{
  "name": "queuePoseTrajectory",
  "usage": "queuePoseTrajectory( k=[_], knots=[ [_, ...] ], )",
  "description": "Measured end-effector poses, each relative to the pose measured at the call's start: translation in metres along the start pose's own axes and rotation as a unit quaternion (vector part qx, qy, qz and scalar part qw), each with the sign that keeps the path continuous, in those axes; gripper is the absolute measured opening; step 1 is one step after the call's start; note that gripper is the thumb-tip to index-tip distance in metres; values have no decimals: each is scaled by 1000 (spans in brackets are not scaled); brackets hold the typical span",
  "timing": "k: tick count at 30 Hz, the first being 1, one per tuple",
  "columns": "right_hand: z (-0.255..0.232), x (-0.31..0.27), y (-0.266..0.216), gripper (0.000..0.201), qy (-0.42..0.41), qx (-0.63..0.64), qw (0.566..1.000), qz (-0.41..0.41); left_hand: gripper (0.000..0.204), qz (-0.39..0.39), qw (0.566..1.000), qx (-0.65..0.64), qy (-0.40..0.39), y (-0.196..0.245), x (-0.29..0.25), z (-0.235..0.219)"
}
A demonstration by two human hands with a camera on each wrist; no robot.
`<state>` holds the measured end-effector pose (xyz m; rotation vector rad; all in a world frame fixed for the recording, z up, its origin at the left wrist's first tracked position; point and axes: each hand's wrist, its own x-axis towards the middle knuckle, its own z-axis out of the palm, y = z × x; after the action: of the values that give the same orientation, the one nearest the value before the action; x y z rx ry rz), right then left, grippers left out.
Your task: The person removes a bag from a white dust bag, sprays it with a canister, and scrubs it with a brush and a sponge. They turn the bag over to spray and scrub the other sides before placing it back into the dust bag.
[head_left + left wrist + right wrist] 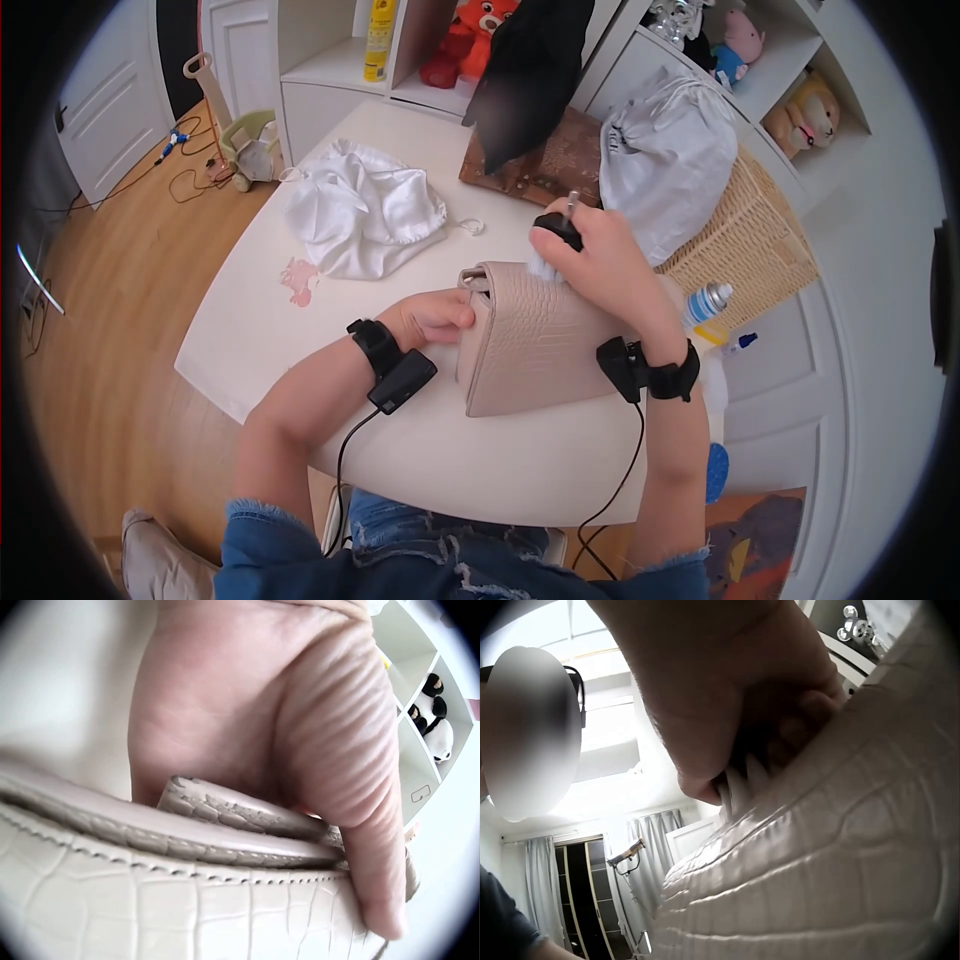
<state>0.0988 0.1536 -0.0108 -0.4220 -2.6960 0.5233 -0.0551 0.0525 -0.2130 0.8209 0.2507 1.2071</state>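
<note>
A beige crocodile-embossed handbag stands on the white table. My left hand grips its left side edge. In the left wrist view, the thumb lies along the bag's stitched edge, and the other fingers are hidden behind the bag. Over the top edge, my right hand holds a brush with a black body, a metal stem on top and pale bristles below. Those bristles reach the bag's upper surface. From the right wrist, the curled fingers sit close over the embossed leather.
A white satin dust bag lies at the table's left. Behind are a brown patterned case, a black cloth and a white drawstring bag. To the right stand a wicker basket and a spray can.
</note>
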Motion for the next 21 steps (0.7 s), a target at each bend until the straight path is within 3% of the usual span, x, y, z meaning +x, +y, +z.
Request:
queuePoseTrajectory(
  k=[2, 4, 6, 8, 9, 10, 12, 13, 15, 16, 18, 19, 20, 21],
  knots=[
    [3, 4, -4, 25, -9, 17, 1000, 3, 82, 3, 1000, 3, -10, -1, 1, -9],
    [8, 3, -24, 26, -16, 35, 997, -62, 83, -21, 999, -6, -29, -5, -1, -18],
    [6, -7, -38, 30, -41, 39, 998, -37, 86, -20, 1000, 0, -24, 2, -1, -3],
    [9, -23, -46, 37, 13, -48, 993, -107, 88, -20, 1000, 4, -18, 5, 2, 9],
    [17, -34, -37, 44, 86, -57, 979, -178, 90, -5, 1000, 15, -17, 4, 3, 11],
    [21, -44, -32, 44, 82, -57, 979, -178, 92, 10, 1000, 25, -15, 4, 4, 14],
    [27, -63, -26, 34, 161, -141, 930, -298, 97, -1, 1000, 8, -29, 12, 6, 29],
    [32, -72, -20, 34, 158, -140, 931, -298, 99, 15, 999, 1, -32, 16, 7, 39],
    [46, -88, -6, 23, 118, -221, 874, -416, 106, 8, 1000, -25, -7, 14, 7, 31],
    [56, -96, 0, 23, 117, -220, 875, -415, 106, 7, 1000, -26, -6, 10, 7, 22],
    [73, -104, 7, 18, 31, -263, 802, -535, 106, -6, 999, -49, 6, 9, 8, 17],
    [75, -105, 9, 17, 29, -270, 781, -562, 106, -7, 999, -49, 8, 8, 9, 17],
    [72, -101, 8, 17, 31, -268, 782, -561, 103, 14, 999, -39, -17, 6, 13, 18],
    [63, -94, 5, 16, 81, -259, 815, -512, 100, 35, 998, -31, -41, 5, 15, 19]
  ],
)
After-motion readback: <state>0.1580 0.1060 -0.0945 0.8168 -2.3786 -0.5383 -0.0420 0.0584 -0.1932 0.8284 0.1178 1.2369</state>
